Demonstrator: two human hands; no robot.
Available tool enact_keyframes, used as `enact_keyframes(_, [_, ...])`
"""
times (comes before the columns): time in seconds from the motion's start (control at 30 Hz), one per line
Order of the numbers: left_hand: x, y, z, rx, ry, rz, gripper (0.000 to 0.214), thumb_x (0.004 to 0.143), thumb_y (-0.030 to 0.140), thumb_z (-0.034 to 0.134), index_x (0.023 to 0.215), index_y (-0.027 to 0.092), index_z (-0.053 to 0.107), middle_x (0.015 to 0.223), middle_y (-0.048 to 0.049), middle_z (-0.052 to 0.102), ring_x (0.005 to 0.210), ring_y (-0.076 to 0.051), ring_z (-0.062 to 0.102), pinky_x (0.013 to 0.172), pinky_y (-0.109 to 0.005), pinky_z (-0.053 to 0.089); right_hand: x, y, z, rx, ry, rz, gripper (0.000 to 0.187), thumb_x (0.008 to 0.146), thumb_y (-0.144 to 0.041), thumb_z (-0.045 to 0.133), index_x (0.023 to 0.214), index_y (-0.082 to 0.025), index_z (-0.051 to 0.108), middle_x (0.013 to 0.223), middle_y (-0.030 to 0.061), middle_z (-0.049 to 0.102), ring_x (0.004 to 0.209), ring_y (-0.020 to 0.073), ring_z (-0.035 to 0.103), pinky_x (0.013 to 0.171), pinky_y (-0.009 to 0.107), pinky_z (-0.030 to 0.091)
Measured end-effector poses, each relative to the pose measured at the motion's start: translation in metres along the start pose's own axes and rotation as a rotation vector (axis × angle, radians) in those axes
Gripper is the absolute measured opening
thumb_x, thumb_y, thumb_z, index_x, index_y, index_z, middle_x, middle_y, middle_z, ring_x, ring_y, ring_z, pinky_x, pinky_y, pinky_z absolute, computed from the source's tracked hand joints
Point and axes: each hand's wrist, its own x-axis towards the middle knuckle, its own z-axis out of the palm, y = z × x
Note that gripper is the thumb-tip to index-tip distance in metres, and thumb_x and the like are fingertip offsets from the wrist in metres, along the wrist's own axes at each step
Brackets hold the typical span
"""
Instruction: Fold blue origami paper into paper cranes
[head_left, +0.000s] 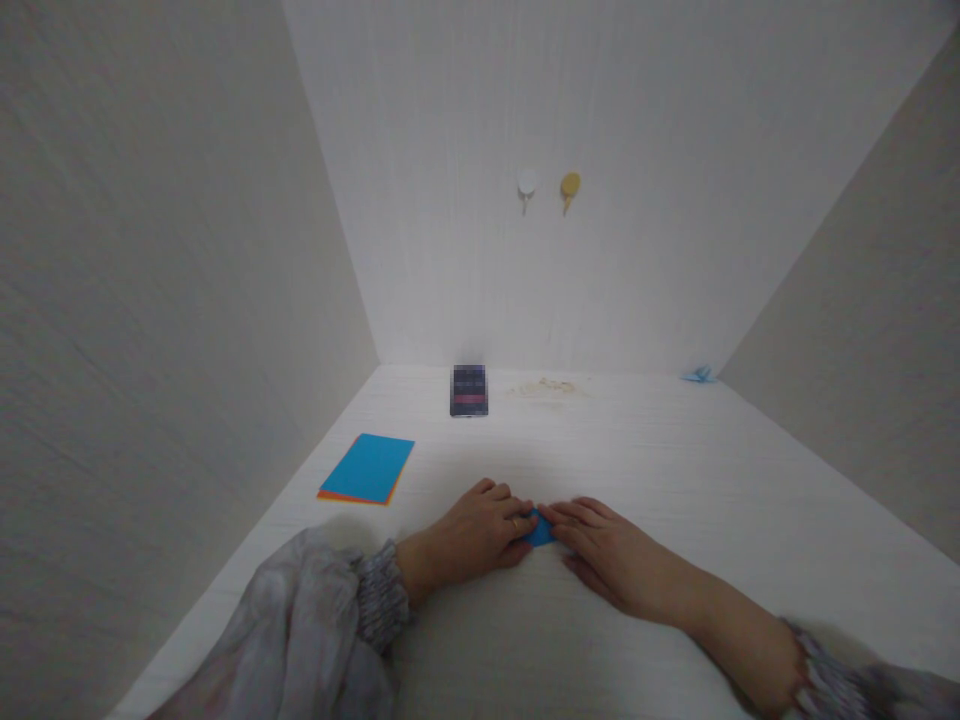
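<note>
A small piece of folded blue paper (541,530) lies on the white tabletop, mostly covered by my fingers. My left hand (491,528), with a ring on one finger, is closed on its left side, fingers bent and thumb close beside it. On the right side my right hand (600,545) rests its fingertips on the paper. Its fingers are stretched out side by side, and the thumb sits lower, apart from the paper. How the paper is folded under the hands cannot be made out.
Left of my hands lies a stack of coloured paper (371,468), blue on top, orange and yellow below. A blurred dark rectangular object (469,391) is near the back wall. A light blue folded paper (700,374) sits in the far right corner. Two hooks (571,186) are on the wall.
</note>
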Motion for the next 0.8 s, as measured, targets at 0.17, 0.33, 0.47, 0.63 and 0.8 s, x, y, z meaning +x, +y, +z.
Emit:
enact_keyframes(0.17, [0.0006, 0.0007, 0.0, 0.018, -0.004, 0.003, 0.027, 0.084, 0.034, 0.044, 0.106, 0.021, 0.052, 0.109, -0.0016, 0.057, 0.087, -0.019, 0.047, 0.077, -0.032, 0.033, -0.0002, 0.0015, -0.0006, -0.011, -0.01, -0.025, 0.03, 0.085, -0.019, 0.042, 0.114, -0.015, 0.05, 0.128, 0.01, 0.044, 0.114, 0.0217, 0.042, 0.096, 0.042, 0.033])
enact_keyframes(0.33, [0.0002, 0.001, -0.0004, 0.02, 0.0, 0.002, 0.027, 0.084, 0.034, 0.044, 0.107, 0.021, 0.053, 0.109, -0.0024, 0.056, 0.087, -0.018, 0.048, 0.077, -0.032, 0.033, -0.0002, 0.0016, -0.0011, 0.003, 0.022, -0.024, 0.028, 0.084, -0.02, 0.043, 0.111, -0.015, 0.051, 0.125, 0.01, 0.048, 0.112, 0.0213, 0.044, 0.095, 0.042, 0.034])
enact_keyframes(0.47, [-0.0001, 0.0014, -0.0014, 0.007, -0.005, -0.009, 0.028, 0.083, 0.035, 0.045, 0.108, 0.022, 0.052, 0.109, -0.0015, 0.056, 0.088, -0.018, 0.047, 0.077, -0.032, 0.032, -0.0005, 0.0014, -0.0029, 0.019, 0.012, -0.035, 0.029, 0.084, -0.021, 0.043, 0.112, -0.016, 0.051, 0.125, 0.0096, 0.048, 0.112, 0.0217, 0.045, 0.095, 0.043, 0.033])
enact_keyframes(0.63, [-0.0003, 0.002, -0.0021, 0.007, -0.008, -0.053, 0.028, 0.083, 0.036, 0.046, 0.108, 0.025, 0.053, 0.107, -0.0011, 0.057, 0.088, -0.017, 0.048, 0.078, -0.033, 0.031, -0.0012, 0.0025, -0.0041, 0.012, -0.002, -0.02, 0.031, 0.085, -0.023, 0.043, 0.114, -0.017, 0.05, 0.124, 0.0079, 0.049, 0.111, 0.0205, 0.045, 0.096, 0.042, 0.032])
enact_keyframes(0.8, [-0.0008, 0.0031, -0.0035, 0.002, 0.01, -0.059, 0.029, 0.083, 0.036, 0.047, 0.109, 0.026, 0.052, 0.105, -0.001, 0.058, 0.089, -0.017, 0.049, 0.08, -0.034, 0.029, -0.008, 0.0062, -0.0069, 0.01, -0.003, -0.039, 0.03, 0.085, -0.027, 0.044, 0.114, -0.018, 0.051, 0.123, 0.0069, 0.051, 0.112, 0.0207, 0.044, 0.097, 0.043, 0.031])
